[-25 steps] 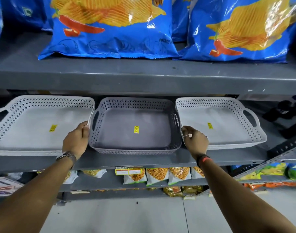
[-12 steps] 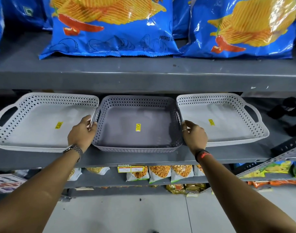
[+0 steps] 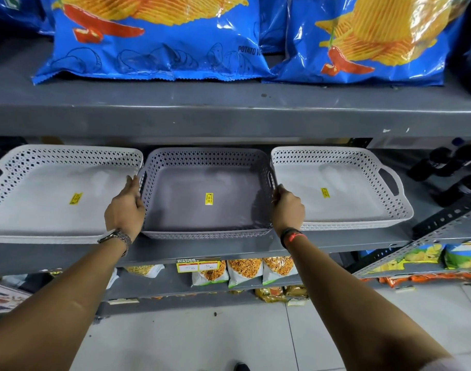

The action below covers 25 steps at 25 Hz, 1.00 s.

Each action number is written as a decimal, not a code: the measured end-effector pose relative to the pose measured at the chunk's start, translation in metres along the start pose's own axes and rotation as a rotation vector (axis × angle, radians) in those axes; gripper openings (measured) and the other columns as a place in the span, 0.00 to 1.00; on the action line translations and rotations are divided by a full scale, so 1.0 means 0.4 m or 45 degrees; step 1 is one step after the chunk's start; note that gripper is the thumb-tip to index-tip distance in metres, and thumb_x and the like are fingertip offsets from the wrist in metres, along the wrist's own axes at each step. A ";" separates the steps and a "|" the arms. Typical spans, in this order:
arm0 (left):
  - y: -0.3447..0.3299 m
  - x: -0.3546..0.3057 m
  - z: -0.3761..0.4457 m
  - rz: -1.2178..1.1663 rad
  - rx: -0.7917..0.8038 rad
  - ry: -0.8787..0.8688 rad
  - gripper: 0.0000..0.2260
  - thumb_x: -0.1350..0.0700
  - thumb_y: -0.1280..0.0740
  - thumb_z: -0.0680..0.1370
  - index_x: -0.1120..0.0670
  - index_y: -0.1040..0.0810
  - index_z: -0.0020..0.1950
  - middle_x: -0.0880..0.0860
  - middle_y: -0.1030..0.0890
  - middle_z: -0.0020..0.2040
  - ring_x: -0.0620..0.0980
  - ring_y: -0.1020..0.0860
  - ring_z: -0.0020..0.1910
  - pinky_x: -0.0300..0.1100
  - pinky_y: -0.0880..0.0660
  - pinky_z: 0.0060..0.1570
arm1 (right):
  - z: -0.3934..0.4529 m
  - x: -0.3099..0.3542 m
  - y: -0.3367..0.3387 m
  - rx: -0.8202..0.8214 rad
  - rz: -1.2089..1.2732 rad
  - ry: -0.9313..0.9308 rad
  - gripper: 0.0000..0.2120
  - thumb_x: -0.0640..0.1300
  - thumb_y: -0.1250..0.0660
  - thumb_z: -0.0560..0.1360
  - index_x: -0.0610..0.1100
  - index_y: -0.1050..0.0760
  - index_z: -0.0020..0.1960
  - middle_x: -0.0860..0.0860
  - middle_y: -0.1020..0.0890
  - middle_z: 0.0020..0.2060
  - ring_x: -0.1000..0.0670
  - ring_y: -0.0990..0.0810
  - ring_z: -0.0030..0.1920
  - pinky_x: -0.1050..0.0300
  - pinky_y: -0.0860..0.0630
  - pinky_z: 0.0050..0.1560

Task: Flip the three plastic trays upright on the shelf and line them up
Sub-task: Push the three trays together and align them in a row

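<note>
Two bare forearms reach up from the bottom corners over a pale tiled floor [image 3: 191,341]. The left wrist wears a metal wristwatch [image 3: 116,236]; the right wrist wears a black band [image 3: 293,235] with a red mark.

The left hand [image 3: 125,210] is closed on the left side wall of the grey middle tray [image 3: 207,218], fingers curled over the rim at its left handle. The right hand [image 3: 287,207] grasps the same tray's right side wall, fingers hooked over the rim. That tray sits upright, open side up, on the grey metal shelf [image 3: 229,245], with a yellow price sticker [image 3: 208,198] on its floor.

Just beside it on the left is a white left tray [image 3: 28,210], also upright, its right rim touching or almost touching the middle tray; it carries a yellow sticker too. On the right, the white right tray [image 3: 344,207] stands upright with its outer handle showing, its left rim close against the middle tray. The three sit side by side in a row, front edges roughly level, the left one angled slightly.

Under the shelf edge hangs a price label [image 3: 198,265], and small snack packets [image 3: 245,271] stand on the shelf below.

Farther up, the upper shelf [image 3: 229,113] holds large blue potato chip bags [image 3: 154,38].
</note>
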State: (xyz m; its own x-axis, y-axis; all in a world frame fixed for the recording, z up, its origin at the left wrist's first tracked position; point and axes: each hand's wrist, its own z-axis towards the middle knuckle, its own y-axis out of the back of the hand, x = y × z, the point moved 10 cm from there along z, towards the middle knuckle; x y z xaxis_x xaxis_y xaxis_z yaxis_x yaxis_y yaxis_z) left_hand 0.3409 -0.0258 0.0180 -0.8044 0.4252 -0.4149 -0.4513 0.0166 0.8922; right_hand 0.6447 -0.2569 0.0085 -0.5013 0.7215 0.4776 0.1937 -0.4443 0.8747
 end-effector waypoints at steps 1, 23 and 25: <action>-0.003 -0.002 -0.001 -0.002 0.001 -0.002 0.25 0.65 0.42 0.75 0.54 0.36 0.72 0.56 0.35 0.74 0.68 0.22 0.51 0.57 0.23 0.42 | -0.001 -0.001 0.000 -0.005 -0.010 -0.004 0.09 0.35 0.44 0.76 0.41 0.27 0.51 0.38 0.17 0.42 0.36 0.20 0.42 0.54 0.35 0.34; -0.036 0.030 0.084 0.023 0.055 0.051 0.14 0.54 0.46 0.79 0.65 0.29 0.52 0.70 0.21 0.46 0.69 0.23 0.46 0.53 0.28 0.40 | 0.091 0.016 0.008 -0.009 -0.024 0.154 0.11 0.47 0.42 0.76 0.43 0.23 0.46 0.36 0.18 0.42 0.34 0.22 0.43 0.54 0.35 0.36; -0.040 0.030 0.100 0.024 0.034 0.062 0.15 0.54 0.46 0.79 0.64 0.28 0.51 0.70 0.21 0.46 0.69 0.23 0.46 0.54 0.28 0.41 | 0.113 0.023 -0.001 -0.015 -0.025 0.157 0.11 0.47 0.42 0.76 0.43 0.23 0.47 0.36 0.18 0.43 0.34 0.22 0.44 0.54 0.35 0.37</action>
State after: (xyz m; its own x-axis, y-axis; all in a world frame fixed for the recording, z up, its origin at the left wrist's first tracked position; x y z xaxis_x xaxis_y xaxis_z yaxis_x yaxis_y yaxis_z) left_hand 0.3539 0.0151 0.0057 -0.8310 0.3808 -0.4055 -0.4260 0.0331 0.9041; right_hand 0.6781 -0.2260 0.0164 -0.6051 0.6598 0.4456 0.1730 -0.4373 0.8825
